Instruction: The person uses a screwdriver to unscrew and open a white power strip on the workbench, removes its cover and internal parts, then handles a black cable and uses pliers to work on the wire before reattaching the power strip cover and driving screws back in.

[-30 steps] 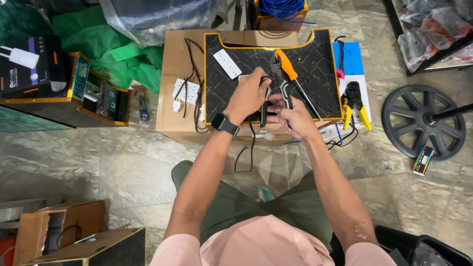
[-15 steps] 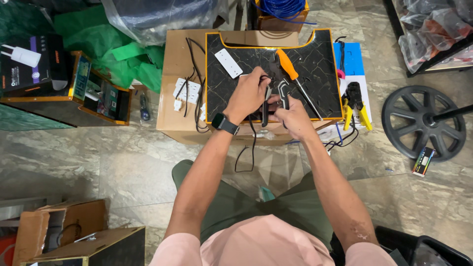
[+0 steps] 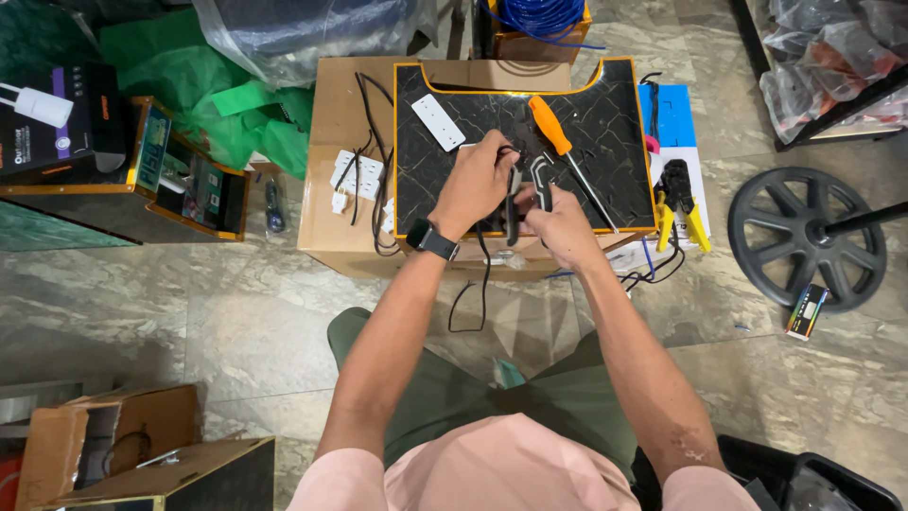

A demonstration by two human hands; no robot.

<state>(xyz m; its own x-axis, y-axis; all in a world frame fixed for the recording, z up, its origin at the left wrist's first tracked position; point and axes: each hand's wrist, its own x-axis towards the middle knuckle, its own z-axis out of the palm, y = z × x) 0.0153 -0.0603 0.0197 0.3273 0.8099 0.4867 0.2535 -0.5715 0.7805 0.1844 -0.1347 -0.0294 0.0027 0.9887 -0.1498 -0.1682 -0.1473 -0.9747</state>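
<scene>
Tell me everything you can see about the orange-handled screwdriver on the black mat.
The screwdriver has a chunky orange handle, plastic by the look of it, and a thin grey metal shaft. It lies flat and slantwise on the black marbled mat, handle toward the far side, shaft running down to the right. Neither hand holds it; the right hand works just beside its shaft.

Left hand (image 3: 480, 185) hides the cable (image 3: 470, 301) end and plier (image 3: 526, 194) tips. Blue coil (image 3: 541, 17) cut off at the top edge.

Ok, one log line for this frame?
left hand: holds black cable | right hand: grips pliers | nearby: orange screwdriver, dark mat
</scene>
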